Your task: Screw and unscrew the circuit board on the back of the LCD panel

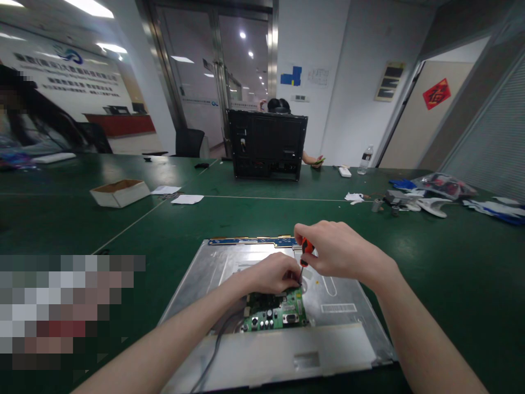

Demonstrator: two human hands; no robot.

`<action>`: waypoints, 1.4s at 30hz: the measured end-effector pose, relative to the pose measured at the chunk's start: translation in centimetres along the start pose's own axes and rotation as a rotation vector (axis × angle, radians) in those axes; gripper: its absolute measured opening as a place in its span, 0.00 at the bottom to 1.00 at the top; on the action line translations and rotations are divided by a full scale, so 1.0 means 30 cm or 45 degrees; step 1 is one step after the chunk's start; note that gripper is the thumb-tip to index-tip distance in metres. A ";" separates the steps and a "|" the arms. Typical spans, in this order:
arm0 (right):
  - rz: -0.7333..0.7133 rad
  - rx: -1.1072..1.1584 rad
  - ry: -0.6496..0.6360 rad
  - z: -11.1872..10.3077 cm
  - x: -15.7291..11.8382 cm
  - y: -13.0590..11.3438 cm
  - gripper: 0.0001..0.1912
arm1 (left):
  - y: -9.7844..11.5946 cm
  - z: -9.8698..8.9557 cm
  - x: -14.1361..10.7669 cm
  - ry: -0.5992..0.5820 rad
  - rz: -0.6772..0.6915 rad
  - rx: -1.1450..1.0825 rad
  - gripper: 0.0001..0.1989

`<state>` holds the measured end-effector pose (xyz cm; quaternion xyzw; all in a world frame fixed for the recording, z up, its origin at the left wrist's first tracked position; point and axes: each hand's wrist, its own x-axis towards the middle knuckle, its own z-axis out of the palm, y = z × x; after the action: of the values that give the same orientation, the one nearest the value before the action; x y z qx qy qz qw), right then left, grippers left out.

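A silver metal panel [262,355] lies flat in front of me, with a green circuit board [293,309] on it and a blue strip board [246,241] along its far edge. My right hand [334,249] is closed around a red and black screwdriver [307,253], whose shaft points down at the board's far right corner. Beside the screwdriver's tip, my left hand [276,273] has its fingers pressed together at that same corner; what they hold, if anything, is hidden. A dark cable [215,350] runs from near the board's left side to the near edge.
On the green table [135,241] are an open cardboard box [121,194], papers [187,199] and a black monitor back [268,145], with a person behind it. Tools and bags [447,186] lie at the right, near a bottle [366,160]. Another person sits at the far left.
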<state>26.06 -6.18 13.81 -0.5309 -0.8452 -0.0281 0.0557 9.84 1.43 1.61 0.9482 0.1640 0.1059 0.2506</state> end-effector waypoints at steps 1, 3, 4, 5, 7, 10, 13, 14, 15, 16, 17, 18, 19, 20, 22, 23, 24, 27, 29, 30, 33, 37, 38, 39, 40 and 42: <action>0.008 -0.008 0.010 0.001 0.001 0.000 0.08 | 0.000 0.000 0.000 -0.002 -0.003 0.000 0.06; 0.022 -0.031 0.028 0.001 0.005 -0.001 0.09 | 0.001 -0.001 -0.002 -0.009 -0.007 -0.001 0.06; 0.029 -0.045 0.033 0.000 0.007 -0.002 0.10 | 0.003 -0.002 -0.002 -0.010 -0.007 -0.001 0.06; 0.038 -0.057 0.033 -0.001 0.008 -0.004 0.11 | 0.004 -0.003 -0.003 -0.008 -0.009 -0.002 0.06; 0.054 -0.068 0.021 -0.004 0.009 -0.008 0.10 | 0.009 -0.005 -0.003 0.001 -0.016 -0.005 0.06; 0.032 -0.045 -0.001 -0.008 0.004 -0.013 0.04 | 0.013 -0.006 -0.002 0.010 -0.021 -0.004 0.06; -0.013 -0.013 -0.026 -0.012 -0.002 -0.015 0.08 | 0.010 -0.003 -0.002 0.017 0.000 -0.002 0.07; -0.024 -0.008 -0.031 -0.012 -0.003 -0.016 0.09 | 0.008 -0.001 -0.002 0.021 0.007 -0.002 0.07; -0.029 -0.011 -0.030 -0.012 -0.002 -0.017 0.09 | 0.006 0.001 -0.002 0.025 0.011 -0.002 0.08; -0.029 -0.020 -0.024 -0.012 -0.001 -0.019 0.09 | 0.004 0.003 -0.003 0.028 0.014 -0.004 0.08; -0.024 -0.032 -0.017 -0.011 0.002 -0.021 0.08 | 0.003 0.004 -0.003 0.030 0.017 -0.008 0.08; -0.016 -0.042 -0.011 -0.009 0.005 -0.022 0.07 | 0.003 0.005 -0.003 0.029 0.020 -0.015 0.08; -0.011 -0.048 -0.009 -0.008 0.008 -0.024 0.06 | 0.003 0.005 -0.003 0.029 0.022 -0.022 0.08; -0.013 -0.049 -0.010 -0.006 0.010 -0.025 0.05 | 0.004 0.005 -0.003 0.029 0.024 -0.028 0.09; -0.024 -0.035 -0.011 -0.003 0.013 -0.025 0.06 | 0.007 0.003 -0.002 0.029 0.026 -0.034 0.09; -0.031 -0.024 -0.007 -0.002 0.013 -0.024 0.07 | 0.007 0.002 -0.002 0.029 0.025 -0.033 0.09; -0.035 -0.014 0.000 -0.001 0.013 -0.022 0.07 | 0.008 0.001 -0.001 0.026 0.023 -0.033 0.09; -0.033 0.003 0.027 0.003 0.010 -0.016 0.07 | 0.009 -0.001 -0.001 0.014 0.012 -0.038 0.09; -0.032 0.002 0.042 0.006 0.010 -0.013 0.06 | 0.011 -0.001 -0.001 0.012 0.005 -0.040 0.09; -0.033 0.002 0.046 0.007 0.010 -0.012 0.06 | 0.012 -0.001 -0.002 0.012 0.002 -0.040 0.09; -0.026 -0.010 0.047 0.008 0.013 -0.014 0.06 | 0.016 -0.001 -0.004 0.014 -0.009 -0.035 0.09; 0.012 -0.050 0.044 0.009 0.020 -0.018 0.05 | 0.016 -0.001 -0.005 0.010 -0.013 -0.033 0.09; 0.021 -0.059 0.047 0.009 0.021 -0.018 0.05 | 0.015 -0.001 -0.005 0.007 -0.010 -0.038 0.09; 0.029 -0.067 0.050 0.009 0.022 -0.017 0.06 | 0.013 0.000 -0.005 0.006 -0.007 -0.044 0.09; 0.037 -0.073 0.054 0.009 0.022 -0.015 0.07 | 0.010 0.001 -0.005 0.006 -0.005 -0.050 0.10; 0.042 -0.076 0.058 0.009 0.020 -0.011 0.08 | 0.006 0.002 -0.004 0.007 -0.002 -0.058 0.10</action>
<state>25.48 -5.76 13.62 -0.5455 -0.8335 -0.0643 0.0594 9.78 1.21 1.62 0.9418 0.1629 0.1119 0.2720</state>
